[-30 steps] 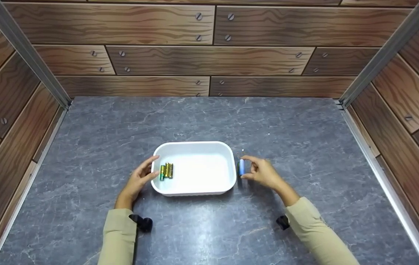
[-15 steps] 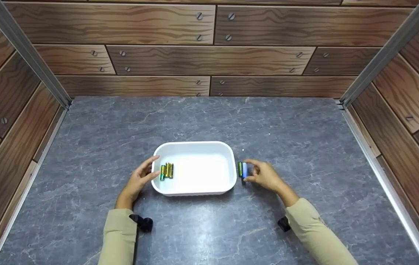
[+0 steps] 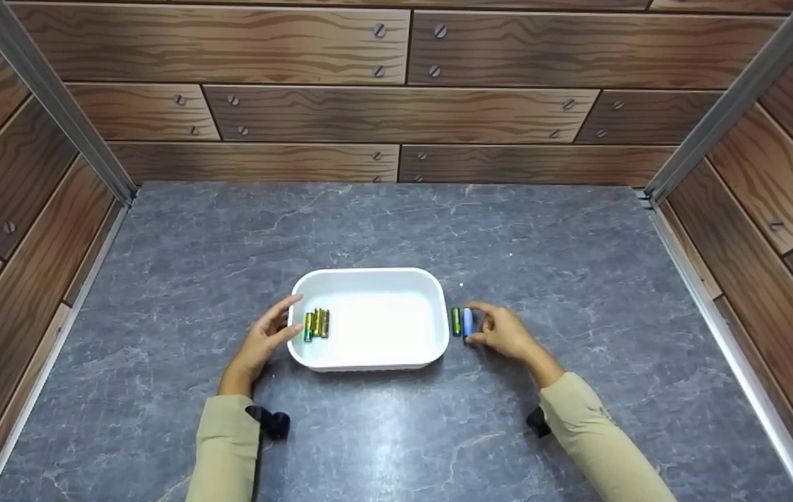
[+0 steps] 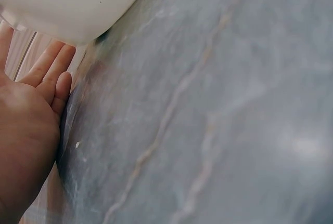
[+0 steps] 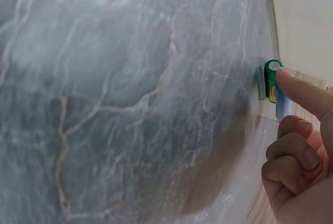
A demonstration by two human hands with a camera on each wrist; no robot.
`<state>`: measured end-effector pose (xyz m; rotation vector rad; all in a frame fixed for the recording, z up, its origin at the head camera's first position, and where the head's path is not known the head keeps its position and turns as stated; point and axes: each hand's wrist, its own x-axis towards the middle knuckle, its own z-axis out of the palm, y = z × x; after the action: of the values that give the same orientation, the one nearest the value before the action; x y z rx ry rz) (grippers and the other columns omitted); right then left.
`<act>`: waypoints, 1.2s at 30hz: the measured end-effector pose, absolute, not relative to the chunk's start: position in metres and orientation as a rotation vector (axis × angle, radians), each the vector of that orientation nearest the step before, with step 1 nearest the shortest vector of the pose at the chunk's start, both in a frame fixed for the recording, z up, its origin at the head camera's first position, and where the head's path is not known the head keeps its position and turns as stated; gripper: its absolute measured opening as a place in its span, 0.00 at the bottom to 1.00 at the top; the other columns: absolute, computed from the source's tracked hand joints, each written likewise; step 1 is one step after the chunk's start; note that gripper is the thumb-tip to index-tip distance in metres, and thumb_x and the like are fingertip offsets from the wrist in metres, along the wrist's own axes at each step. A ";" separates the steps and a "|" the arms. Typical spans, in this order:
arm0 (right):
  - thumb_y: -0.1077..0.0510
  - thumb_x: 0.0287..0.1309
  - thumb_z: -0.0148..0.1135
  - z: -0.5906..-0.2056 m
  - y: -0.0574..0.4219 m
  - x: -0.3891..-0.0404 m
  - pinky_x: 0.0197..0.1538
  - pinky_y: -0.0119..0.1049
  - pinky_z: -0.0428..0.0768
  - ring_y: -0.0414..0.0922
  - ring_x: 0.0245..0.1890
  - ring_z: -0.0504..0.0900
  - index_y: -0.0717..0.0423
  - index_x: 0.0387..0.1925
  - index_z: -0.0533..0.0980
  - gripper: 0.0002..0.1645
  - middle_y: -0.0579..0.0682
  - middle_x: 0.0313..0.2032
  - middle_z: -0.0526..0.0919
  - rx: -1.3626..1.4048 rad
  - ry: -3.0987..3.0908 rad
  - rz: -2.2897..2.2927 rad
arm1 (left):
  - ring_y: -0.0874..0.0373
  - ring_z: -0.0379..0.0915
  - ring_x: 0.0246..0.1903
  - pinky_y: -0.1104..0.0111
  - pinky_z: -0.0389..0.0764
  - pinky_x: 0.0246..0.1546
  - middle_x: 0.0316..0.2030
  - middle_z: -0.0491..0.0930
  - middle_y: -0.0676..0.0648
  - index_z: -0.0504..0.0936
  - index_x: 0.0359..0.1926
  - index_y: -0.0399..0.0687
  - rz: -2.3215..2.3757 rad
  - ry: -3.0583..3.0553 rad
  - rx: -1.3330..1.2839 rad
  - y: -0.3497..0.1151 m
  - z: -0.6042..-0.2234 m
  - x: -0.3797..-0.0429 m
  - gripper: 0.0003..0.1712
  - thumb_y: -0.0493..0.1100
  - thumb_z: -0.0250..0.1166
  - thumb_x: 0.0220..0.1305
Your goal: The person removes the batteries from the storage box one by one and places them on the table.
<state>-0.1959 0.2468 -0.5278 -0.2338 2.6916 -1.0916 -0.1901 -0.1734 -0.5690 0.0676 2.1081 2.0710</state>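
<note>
A white plastic tub (image 3: 375,366) sits on the table with several green-and-gold batteries (image 3: 317,323) lying side by side at its left end. Against the tub's left side rests my left hand (image 3: 264,341), fingertips and thumb at the rim. In the left wrist view its fingers lie fairly straight along the tub's outer wall (image 4: 67,5). Right of the tub, my right hand (image 3: 504,333) pinches a blue battery (image 3: 467,323) by its two ends between thumb and index finger. Between that battery and the tub lies a green battery (image 3: 456,321), also seen in the right wrist view.
The grey marbled table (image 3: 382,230) is bounded by wood-patterned walls (image 3: 396,115) at the back and sides. Metal rails (image 3: 738,390) run along the side edges. A tiny white speck (image 3: 460,284) lies beyond the right hand.
My right hand has moved slightly right with the blue battery, away from the tub. The green battery, earlier mostly hidden behind it, now shows fully. My left hand stays at the tub.
</note>
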 end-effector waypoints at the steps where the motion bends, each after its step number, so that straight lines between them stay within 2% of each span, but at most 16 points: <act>1: 0.64 0.47 0.72 -0.529 0.247 -0.196 0.24 0.27 0.64 0.37 0.18 0.65 0.66 0.59 0.71 0.36 0.43 0.17 0.68 -0.233 2.692 -1.088 | 0.60 0.73 0.54 0.76 0.75 0.50 0.63 0.71 0.32 0.65 0.68 0.38 2.071 2.111 0.069 -0.173 -0.569 -0.190 0.32 0.31 0.60 0.63; 8: 0.64 0.46 0.72 -0.533 0.249 -0.200 0.22 0.27 0.64 0.37 0.16 0.64 0.67 0.60 0.71 0.37 0.43 0.16 0.68 -0.232 2.718 -1.053 | 0.60 0.72 0.56 0.76 0.73 0.52 0.65 0.70 0.35 0.65 0.69 0.41 2.047 2.125 0.045 -0.173 -0.569 -0.190 0.33 0.32 0.61 0.63; 15: 0.66 0.46 0.71 -0.534 0.249 -0.201 0.22 0.27 0.65 0.37 0.17 0.65 0.68 0.60 0.71 0.36 0.43 0.17 0.69 -0.238 2.709 -1.071 | 0.55 0.71 0.59 0.76 0.73 0.53 0.65 0.69 0.34 0.65 0.69 0.39 2.063 2.114 0.064 -0.173 -0.570 -0.190 0.32 0.31 0.60 0.63; 21: 0.66 0.45 0.72 -0.534 0.248 -0.201 0.22 0.27 0.66 0.37 0.17 0.66 0.67 0.61 0.70 0.39 0.43 0.17 0.69 -0.214 2.692 -1.069 | 0.57 0.71 0.58 0.76 0.73 0.52 0.65 0.69 0.34 0.65 0.69 0.40 2.065 2.106 0.063 -0.174 -0.569 -0.190 0.33 0.31 0.60 0.63; 26: 0.65 0.45 0.73 -0.532 0.248 -0.202 0.22 0.27 0.66 0.37 0.17 0.66 0.66 0.63 0.68 0.41 0.43 0.17 0.68 -0.173 2.663 -1.075 | 0.54 0.70 0.60 0.77 0.73 0.52 0.66 0.69 0.34 0.65 0.69 0.41 2.059 2.102 0.062 -0.174 -0.569 -0.191 0.32 0.32 0.60 0.64; 36: 0.62 0.48 0.72 -0.526 0.246 -0.201 0.23 0.27 0.64 0.37 0.18 0.64 0.67 0.60 0.71 0.36 0.42 0.17 0.67 -0.211 2.693 -1.092 | 0.52 0.69 0.60 0.76 0.73 0.52 0.66 0.69 0.34 0.65 0.69 0.41 2.061 2.105 0.063 -0.173 -0.568 -0.190 0.33 0.31 0.60 0.63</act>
<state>-0.2008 0.2462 -0.5256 -0.2112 2.6929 -1.0924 -0.1898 -0.1735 -0.5682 0.0633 2.1047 2.0609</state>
